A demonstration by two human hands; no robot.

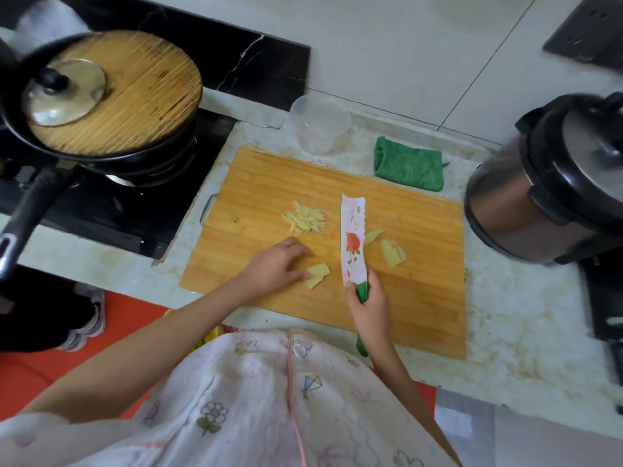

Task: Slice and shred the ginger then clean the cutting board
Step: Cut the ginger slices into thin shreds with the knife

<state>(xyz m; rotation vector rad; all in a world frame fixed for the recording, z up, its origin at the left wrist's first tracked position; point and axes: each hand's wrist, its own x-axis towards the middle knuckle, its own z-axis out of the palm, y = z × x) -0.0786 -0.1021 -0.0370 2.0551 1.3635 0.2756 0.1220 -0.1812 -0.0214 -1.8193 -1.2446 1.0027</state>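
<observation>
Two flat ginger slices [318, 273] touch left hand's [273, 267] straight fingers [300, 251]; right hand [367, 308] grips a floral-bladed knife [352, 244].

The green handle [362, 291] of the knife [353, 241] is largely covered by the right hand [368, 310]. The ginger slices [319, 272] are partly hidden by a fingertip of the left hand [274, 264]. The pressure cooker [539, 197] is cut off at the right edge and the pan handle [33, 207] at the left. The wall socket [590, 28] is blurred.
</observation>
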